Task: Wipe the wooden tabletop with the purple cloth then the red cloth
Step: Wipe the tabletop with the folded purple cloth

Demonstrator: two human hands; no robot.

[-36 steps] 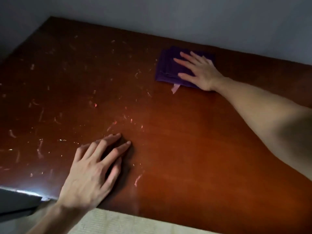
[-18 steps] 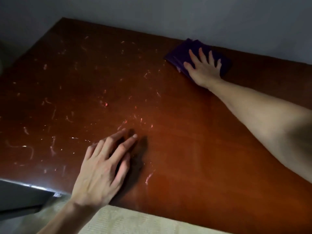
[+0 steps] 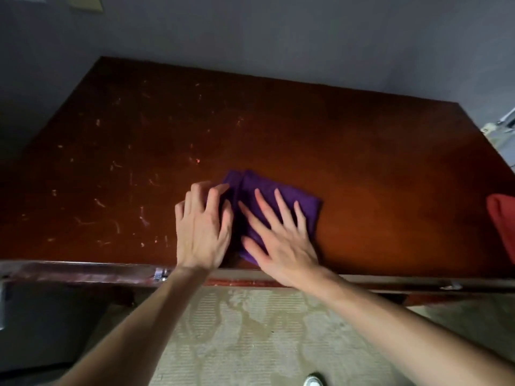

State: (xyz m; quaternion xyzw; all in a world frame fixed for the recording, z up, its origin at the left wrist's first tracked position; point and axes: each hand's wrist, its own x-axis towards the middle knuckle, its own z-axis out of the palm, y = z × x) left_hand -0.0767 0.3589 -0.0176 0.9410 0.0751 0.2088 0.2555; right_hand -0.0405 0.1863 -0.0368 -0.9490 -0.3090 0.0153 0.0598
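Looking down, you see pale carpet (image 3: 250,330) nearest, then the tabletop (image 3: 334,151) edge. Your right hand (image 3: 281,246) lies flat, fingers spread, on the purple cloth (image 3: 289,196) at 6 o'clock; your left hand (image 3: 202,227) curls its fingertips on the cloth's left edge. The red cloth (image 3: 501,224) sits at 3 o'clock; specks (image 3: 117,165) scatter toward 10.

Dim room; grey wall (image 3: 278,32) behind; pale patterned carpet (image 3: 250,338) below; yellow note (image 3: 85,1) on wall.
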